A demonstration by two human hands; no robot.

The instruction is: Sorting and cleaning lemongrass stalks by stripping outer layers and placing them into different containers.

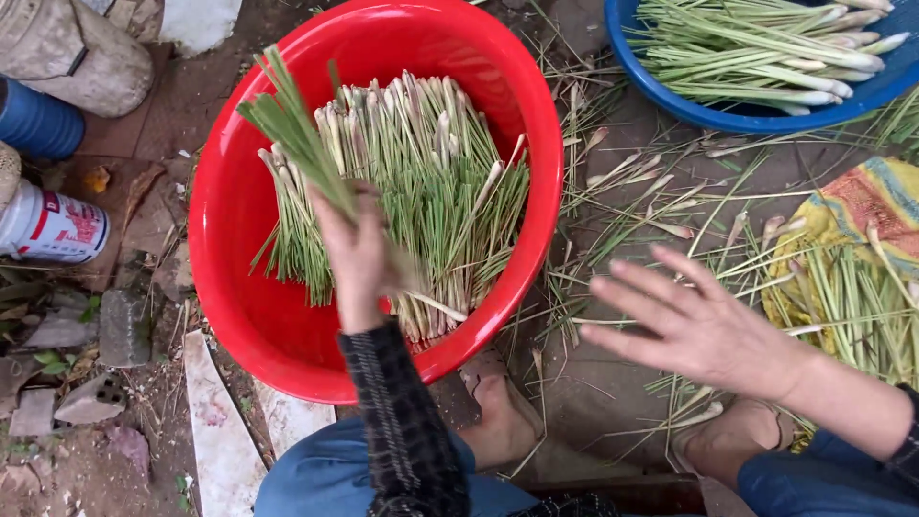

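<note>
The red plastic basin (pixel 239 191) fills the middle of your view, resting on the bare ground (pixel 613 373), and its floor is packed with a layer of trimmed lemongrass stalks (pixel 431 182) lying side by side, pale bases toward you and toward the far rim. At the upper right, part of a blue basin (pixel 728 117) shows, and it too carries cleaned lemongrass stalks, laid crosswise with their white ends pointing right. Down the right edge, a loose pile of untrimmed lemongrass (pixel 852 297) lies on a yellow patterned cloth (pixel 881 201), with peeled husks and stray leaves scattered over the ground between the cloth and the red basin.

Your left hand (pixel 359 258) is raised over the near half of the red basin, and its fingers (pixel 340 225) are closed around a small bundle of lemongrass (pixel 292 124). The green leaf ends of that bundle fan up and to the left above the stalks already in the basin; the lower part blurs, so you cannot tell how far it reaches below your palm. Your right hand (pixel 694 325) hovers over the ground just right of the red basin, palm down, fingers spread wide and holding nothing, near the husks but not touching them.

At the far left, a white can with a red label (pixel 53 225) lies beside a blue cylinder (pixel 38 123).
</note>
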